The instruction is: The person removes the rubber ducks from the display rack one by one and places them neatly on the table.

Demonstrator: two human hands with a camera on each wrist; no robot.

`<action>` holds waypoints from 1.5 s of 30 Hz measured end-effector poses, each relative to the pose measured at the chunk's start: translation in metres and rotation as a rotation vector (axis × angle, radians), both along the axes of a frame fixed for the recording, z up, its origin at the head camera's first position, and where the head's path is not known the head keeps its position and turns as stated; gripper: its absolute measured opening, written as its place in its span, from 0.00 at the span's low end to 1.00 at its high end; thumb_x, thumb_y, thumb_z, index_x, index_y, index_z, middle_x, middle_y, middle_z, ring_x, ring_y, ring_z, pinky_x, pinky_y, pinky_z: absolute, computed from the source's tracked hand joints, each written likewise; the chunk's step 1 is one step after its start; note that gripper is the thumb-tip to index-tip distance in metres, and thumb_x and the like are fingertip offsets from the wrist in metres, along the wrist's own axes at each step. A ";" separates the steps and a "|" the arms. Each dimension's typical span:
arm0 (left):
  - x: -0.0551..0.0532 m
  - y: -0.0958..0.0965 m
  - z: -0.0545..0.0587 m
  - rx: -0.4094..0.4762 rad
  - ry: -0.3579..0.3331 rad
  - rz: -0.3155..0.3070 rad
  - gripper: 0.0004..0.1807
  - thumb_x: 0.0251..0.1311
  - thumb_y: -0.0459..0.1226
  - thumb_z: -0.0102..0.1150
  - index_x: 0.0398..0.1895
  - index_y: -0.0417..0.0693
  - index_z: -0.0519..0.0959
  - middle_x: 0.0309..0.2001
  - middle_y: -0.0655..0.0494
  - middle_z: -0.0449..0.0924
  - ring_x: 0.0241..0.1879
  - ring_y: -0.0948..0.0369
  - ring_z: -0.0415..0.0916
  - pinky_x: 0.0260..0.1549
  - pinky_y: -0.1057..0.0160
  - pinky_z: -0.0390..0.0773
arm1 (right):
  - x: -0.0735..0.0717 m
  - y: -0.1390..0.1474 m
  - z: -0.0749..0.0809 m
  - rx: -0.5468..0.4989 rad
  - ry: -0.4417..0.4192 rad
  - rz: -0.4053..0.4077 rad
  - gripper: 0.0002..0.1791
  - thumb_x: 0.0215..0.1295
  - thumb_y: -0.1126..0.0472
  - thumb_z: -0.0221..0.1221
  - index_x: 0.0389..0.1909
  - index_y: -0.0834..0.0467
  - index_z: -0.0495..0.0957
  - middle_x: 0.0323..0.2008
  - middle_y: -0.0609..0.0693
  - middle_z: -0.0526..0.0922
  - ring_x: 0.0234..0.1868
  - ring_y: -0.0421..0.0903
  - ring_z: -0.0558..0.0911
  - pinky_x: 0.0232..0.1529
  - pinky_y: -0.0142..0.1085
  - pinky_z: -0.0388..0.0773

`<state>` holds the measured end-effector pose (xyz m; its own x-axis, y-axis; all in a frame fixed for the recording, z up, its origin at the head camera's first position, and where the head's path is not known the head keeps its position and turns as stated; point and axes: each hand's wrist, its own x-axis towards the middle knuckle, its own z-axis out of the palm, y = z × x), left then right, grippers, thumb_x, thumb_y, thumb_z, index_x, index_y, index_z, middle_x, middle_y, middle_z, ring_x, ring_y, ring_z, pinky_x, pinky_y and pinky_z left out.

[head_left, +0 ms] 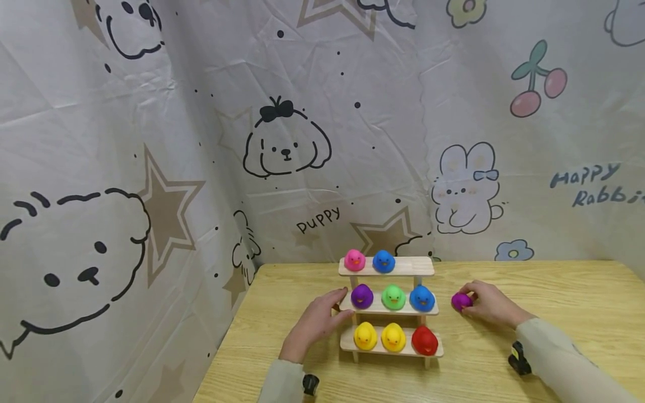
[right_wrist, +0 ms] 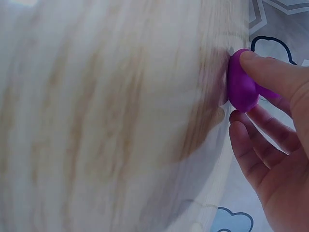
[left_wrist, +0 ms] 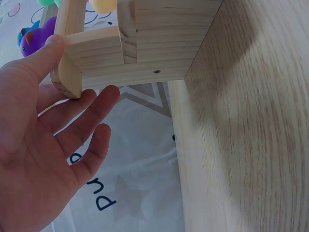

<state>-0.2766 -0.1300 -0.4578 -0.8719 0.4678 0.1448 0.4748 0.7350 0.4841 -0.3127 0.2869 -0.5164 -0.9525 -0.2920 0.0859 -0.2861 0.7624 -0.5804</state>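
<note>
A small three-tier wooden shelf point(head_left: 385, 309) stands on the table, carrying several rubber ducks. My left hand point(head_left: 316, 323) holds the left end of its middle tier, thumb at the front edge and fingers behind, as the left wrist view shows. Beside that hand a purple duck point(head_left: 361, 296) sits on the middle tier, followed by a green duck point(head_left: 393, 297) and a blue duck point(head_left: 421, 298). To the right of the shelf, my right hand point(head_left: 490, 305) pinches a magenta-purple duck point(right_wrist: 243, 82) between thumb and fingers, right at the tabletop.
On the top tier are a pink duck point(head_left: 355, 260) and another blue duck point(head_left: 384, 261), both left of its bare right end. The bottom tier bears two yellow ducks point(head_left: 365, 336) and a red duck point(head_left: 425, 341). A printed curtain point(head_left: 322, 73) hangs behind the wood-grain table point(head_left: 569, 296).
</note>
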 end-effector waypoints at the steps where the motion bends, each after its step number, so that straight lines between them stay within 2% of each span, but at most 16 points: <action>1: 0.000 0.000 0.000 -0.001 -0.004 0.002 0.32 0.66 0.51 0.52 0.68 0.45 0.65 0.64 0.51 0.68 0.45 0.63 0.75 0.50 0.62 0.75 | 0.000 0.000 0.000 -0.001 0.005 0.005 0.18 0.47 0.67 0.71 0.41 0.65 0.78 0.36 0.52 0.77 0.38 0.49 0.79 0.38 0.42 0.81; 10: 0.000 0.000 -0.002 0.001 0.007 -0.008 0.31 0.66 0.50 0.52 0.67 0.43 0.65 0.64 0.50 0.69 0.44 0.63 0.76 0.49 0.61 0.76 | 0.003 -0.001 0.002 0.023 0.022 -0.011 0.21 0.47 0.66 0.72 0.43 0.66 0.77 0.37 0.54 0.77 0.39 0.52 0.79 0.40 0.44 0.81; 15: -0.002 0.000 -0.002 0.008 0.007 -0.002 0.31 0.66 0.50 0.53 0.67 0.43 0.66 0.64 0.50 0.68 0.44 0.62 0.76 0.50 0.61 0.75 | 0.011 -0.004 0.009 0.084 0.093 0.002 0.26 0.45 0.63 0.73 0.47 0.66 0.76 0.42 0.60 0.77 0.44 0.61 0.77 0.44 0.54 0.77; 18: -0.002 0.000 -0.002 0.009 0.002 0.002 0.31 0.66 0.50 0.53 0.67 0.43 0.66 0.65 0.51 0.68 0.45 0.63 0.76 0.51 0.60 0.75 | 0.016 -0.006 0.018 0.107 0.159 0.026 0.27 0.46 0.63 0.73 0.48 0.66 0.76 0.44 0.62 0.77 0.45 0.62 0.76 0.45 0.57 0.76; 22: -0.003 0.000 -0.002 0.009 -0.007 0.006 0.32 0.66 0.50 0.53 0.68 0.43 0.65 0.65 0.51 0.67 0.45 0.63 0.76 0.52 0.60 0.74 | 0.023 -0.011 0.032 0.136 0.220 0.053 0.26 0.47 0.62 0.72 0.48 0.65 0.77 0.43 0.60 0.78 0.45 0.60 0.77 0.45 0.56 0.76; 29: -0.003 0.000 -0.003 -0.002 0.008 0.003 0.32 0.65 0.51 0.53 0.67 0.43 0.66 0.64 0.51 0.68 0.44 0.63 0.77 0.51 0.60 0.75 | 0.041 -0.029 0.057 0.133 0.268 0.090 0.24 0.50 0.62 0.70 0.49 0.64 0.77 0.45 0.57 0.79 0.47 0.58 0.77 0.46 0.54 0.77; 37: -0.002 -0.001 -0.003 -0.001 0.024 -0.001 0.32 0.65 0.52 0.52 0.67 0.44 0.67 0.64 0.51 0.69 0.43 0.63 0.77 0.49 0.59 0.76 | 0.056 -0.048 0.072 0.110 0.374 0.143 0.23 0.49 0.65 0.70 0.49 0.61 0.78 0.46 0.56 0.79 0.47 0.56 0.77 0.44 0.50 0.79; 43: -0.003 -0.001 -0.003 -0.004 0.016 -0.001 0.32 0.65 0.53 0.53 0.67 0.45 0.67 0.64 0.51 0.69 0.42 0.64 0.77 0.48 0.60 0.76 | 0.062 -0.061 0.077 0.112 0.356 0.172 0.26 0.48 0.64 0.71 0.51 0.58 0.77 0.49 0.53 0.78 0.48 0.53 0.77 0.46 0.50 0.79; 45: -0.003 -0.001 -0.004 -0.003 0.014 0.000 0.32 0.65 0.53 0.53 0.67 0.45 0.67 0.64 0.51 0.69 0.42 0.64 0.77 0.48 0.60 0.76 | 0.064 -0.066 0.079 0.108 0.341 0.175 0.26 0.49 0.62 0.71 0.52 0.57 0.76 0.49 0.52 0.78 0.46 0.50 0.77 0.46 0.47 0.79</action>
<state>-0.2801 -0.1311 -0.4613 -0.8696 0.4685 0.1558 0.4818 0.7363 0.4751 -0.2488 0.2212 -0.4377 -0.8097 -0.4719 0.3487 -0.5795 0.7366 -0.3488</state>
